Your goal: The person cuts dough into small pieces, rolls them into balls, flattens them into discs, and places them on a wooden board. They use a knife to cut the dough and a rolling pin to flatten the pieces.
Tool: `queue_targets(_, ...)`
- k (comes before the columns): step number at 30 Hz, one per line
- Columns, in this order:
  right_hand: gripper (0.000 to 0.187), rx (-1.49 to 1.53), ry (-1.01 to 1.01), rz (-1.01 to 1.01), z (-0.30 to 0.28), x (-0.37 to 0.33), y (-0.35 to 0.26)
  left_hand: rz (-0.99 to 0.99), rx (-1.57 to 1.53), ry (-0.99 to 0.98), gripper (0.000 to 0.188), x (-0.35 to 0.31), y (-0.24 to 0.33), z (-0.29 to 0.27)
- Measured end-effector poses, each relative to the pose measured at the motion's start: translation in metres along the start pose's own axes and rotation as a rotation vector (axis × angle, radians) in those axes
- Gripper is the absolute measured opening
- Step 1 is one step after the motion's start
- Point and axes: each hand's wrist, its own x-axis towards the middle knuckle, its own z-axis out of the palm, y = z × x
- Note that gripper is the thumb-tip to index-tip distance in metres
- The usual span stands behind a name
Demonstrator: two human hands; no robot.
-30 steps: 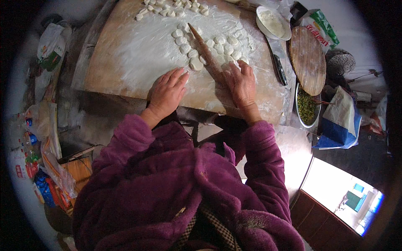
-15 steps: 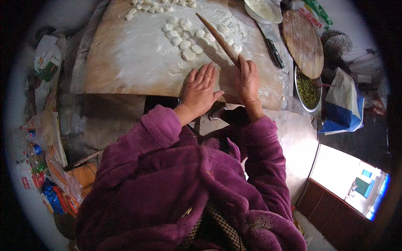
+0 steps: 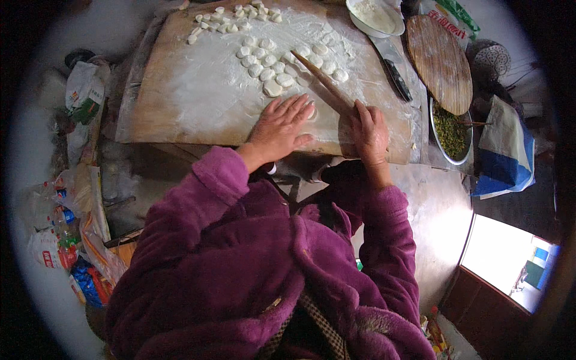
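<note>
My left hand (image 3: pixel 277 129) lies palm down on the near part of the floury wooden board (image 3: pixel 159 117), fingers stretched out. Just beside its fingertips shows part of a pale dough round (image 3: pixel 312 113). Closed around the thick near end of a tapered wooden rolling pin (image 3: pixel 326 80) is my right hand (image 3: pixel 368 133). The pin slants away to the left, its thin tip among the dough pieces. Flattened dough rounds (image 3: pixel 272 88) lie left of the pin, and several more rounds (image 3: pixel 329 67) sit to its right. Smaller cut dough lumps (image 3: pixel 231 27) are spread at the far edge.
To the right are a black-handled knife (image 3: pixel 396 81), a bowl of flour (image 3: pixel 379 19), a round slatted lid (image 3: pixel 441 65) and a bowl of chopped green filling (image 3: pixel 450 137). A blue and white bag (image 3: pixel 504 150) stands beside it. Bags and bottles (image 3: pixel 66 231) crowd the lower left.
The rolling pin and my right hand have come nearer to me. My left hand has shifted slightly left, and a dough round now shows beside its fingertips. The whole view has shifted a little.
</note>
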Motion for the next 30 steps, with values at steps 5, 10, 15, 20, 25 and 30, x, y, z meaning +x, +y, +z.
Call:
queue_targets(5,0.041,-0.011,-0.023,-0.060,0.005,0.010,0.003,0.151,0.035,-0.043,0.058,0.011,-0.068,-0.015)
queue_targets(10,0.043,-0.018,-0.094,-0.086,0.018,0.045,0.016,0.126,0.072,-0.028,0.053,0.037,-0.106,-0.007)
queue_targets(15,0.036,-0.046,-0.127,-0.021,0.015,0.069,0.021,0.061,-0.057,0.079,0.045,0.025,-0.094,-0.021)
queue_targets(20,0.036,0.091,-0.053,-0.145,-0.003,0.042,0.002,-0.049,-0.103,0.390,0.046,-0.010,-0.063,-0.039)
queue_targets(25,0.041,0.052,-0.202,-0.269,-0.001,0.028,-0.010,-0.088,0.049,0.223,0.058,-0.013,-0.054,-0.019)
queue_targets(30,0.048,0.040,-0.239,-0.231,0.000,0.011,-0.019,-0.130,0.047,0.069,0.076,-0.040,-0.040,-0.020)
